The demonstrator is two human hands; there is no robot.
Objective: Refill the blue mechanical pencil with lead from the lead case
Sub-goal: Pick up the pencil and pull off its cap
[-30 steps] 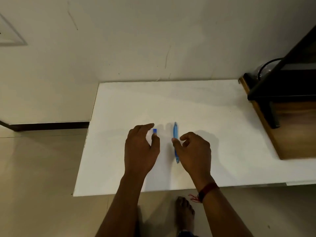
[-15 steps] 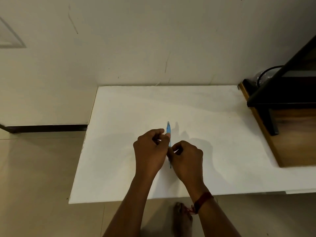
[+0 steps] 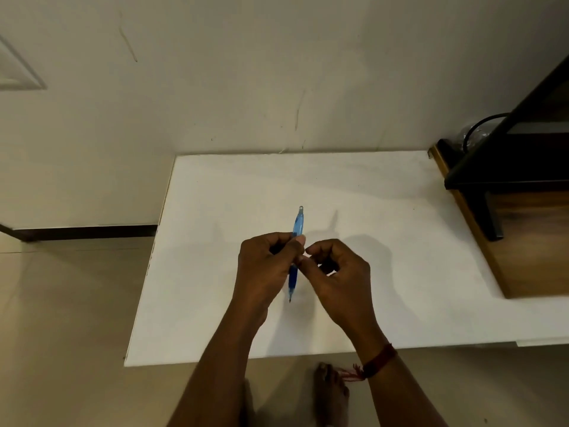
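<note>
Holding Pencil Over Table

Pinches pencil (image 3: 298, 224) in curled fingers of left hand (image 3: 266, 266), tip down, above table (image 3: 385, 211). Curls right hand (image 3: 338, 274) fingers against its middle; cannot tell if gripping. Wears red band (image 3: 380, 359) on right wrist.

Head camera, single view, looks forward-down from above at white table (image 3: 385, 241), close.
</note>
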